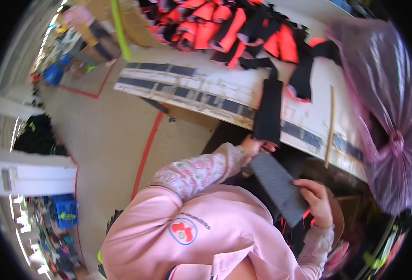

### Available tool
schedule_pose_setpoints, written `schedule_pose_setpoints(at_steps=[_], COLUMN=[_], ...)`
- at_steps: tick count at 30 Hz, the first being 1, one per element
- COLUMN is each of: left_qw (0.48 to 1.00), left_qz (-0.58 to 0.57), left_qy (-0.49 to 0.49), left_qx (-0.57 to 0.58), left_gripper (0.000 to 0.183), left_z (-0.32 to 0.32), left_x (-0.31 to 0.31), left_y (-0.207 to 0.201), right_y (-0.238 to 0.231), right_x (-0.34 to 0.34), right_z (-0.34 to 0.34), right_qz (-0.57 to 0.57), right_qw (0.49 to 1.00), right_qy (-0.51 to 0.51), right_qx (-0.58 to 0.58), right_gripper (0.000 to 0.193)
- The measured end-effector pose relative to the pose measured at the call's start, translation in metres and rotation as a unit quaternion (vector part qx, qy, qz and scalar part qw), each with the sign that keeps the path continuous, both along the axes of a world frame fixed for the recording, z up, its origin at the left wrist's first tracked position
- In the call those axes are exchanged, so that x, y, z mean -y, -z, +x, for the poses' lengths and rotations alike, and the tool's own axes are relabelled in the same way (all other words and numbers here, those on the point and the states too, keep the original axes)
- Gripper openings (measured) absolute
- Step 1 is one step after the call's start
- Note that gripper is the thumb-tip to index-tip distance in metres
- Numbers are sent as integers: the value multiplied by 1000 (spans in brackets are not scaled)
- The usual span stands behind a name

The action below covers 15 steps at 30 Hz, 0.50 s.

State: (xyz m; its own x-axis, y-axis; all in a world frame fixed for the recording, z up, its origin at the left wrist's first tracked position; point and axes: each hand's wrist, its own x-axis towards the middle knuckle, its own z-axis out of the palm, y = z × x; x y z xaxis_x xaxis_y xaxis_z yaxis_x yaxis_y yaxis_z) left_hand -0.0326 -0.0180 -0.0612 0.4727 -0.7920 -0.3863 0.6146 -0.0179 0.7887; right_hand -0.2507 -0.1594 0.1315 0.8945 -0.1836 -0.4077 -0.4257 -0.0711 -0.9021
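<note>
The flat rectangular fabric strip is streaked grey, the long narrow cloth piece plain black, the heaped fabric tubes neon coral-red and black. The white table has dark blue-grey bands; the knotted translucent plastic bag is purple. The collared shirt is pink, the long cloth sleeve white with pink print.

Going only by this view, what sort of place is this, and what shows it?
Probably a textile workshop or small factory: black and orange fabric pieces are heaped on a worktable, a big tied plastic bag rests there, and a red line marks the floor.
</note>
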Motion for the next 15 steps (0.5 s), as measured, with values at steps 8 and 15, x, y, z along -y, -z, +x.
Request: schedule_pose_setpoints(at_steps=[8, 15], left_qw=[996, 994], left_qz=[-74, 75], left_qy=[-49, -51], left_qx=[-33, 62], left_gripper=[28, 31], left_z=[-20, -23], left_x=[0, 6], left_y=[-32, -19], right_y=[36, 56], right_x=[-42, -64], right_z=[-16, 10], right_qz=[179, 155], right_qw=[955, 940], right_qy=[229, 295], right_qx=[59, 69], right_gripper=[26, 26])
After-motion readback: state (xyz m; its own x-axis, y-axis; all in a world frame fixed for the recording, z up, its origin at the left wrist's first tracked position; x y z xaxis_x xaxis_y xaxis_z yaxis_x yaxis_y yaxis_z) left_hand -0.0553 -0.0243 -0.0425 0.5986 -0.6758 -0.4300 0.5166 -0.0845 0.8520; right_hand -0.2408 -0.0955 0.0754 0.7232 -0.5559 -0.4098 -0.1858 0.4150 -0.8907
